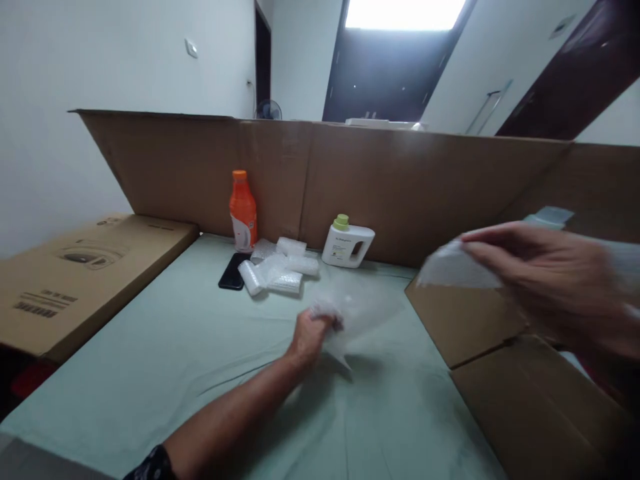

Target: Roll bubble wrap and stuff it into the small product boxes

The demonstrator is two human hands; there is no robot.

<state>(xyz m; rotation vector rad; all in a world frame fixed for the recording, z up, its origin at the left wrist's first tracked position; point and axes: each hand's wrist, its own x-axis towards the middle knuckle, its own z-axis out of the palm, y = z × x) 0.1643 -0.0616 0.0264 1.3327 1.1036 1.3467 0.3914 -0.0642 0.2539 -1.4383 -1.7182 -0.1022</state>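
Note:
My left hand (311,337) is closed around a bunched translucent sheet of bubble wrap (365,310) over the middle of the table. The sheet's loose end flares out to the right and is blurred. On the right, my right hand (555,273) pinches a whitish, see-through plastic piece (453,263) between thumb and fingers, held above a cardboard box. Beyond my left hand lies a cluster of rolled and folded bubble wrap pieces (285,281). A dark phone (233,272) lies flat beside them.
An orange bottle (243,213) and a white jug with a green cap (347,243) stand before a tall cardboard panel (365,167). A printed carton (90,273) lies left. A cardboard box (540,393) borders the right. Pale green cloth (200,340) covers the table.

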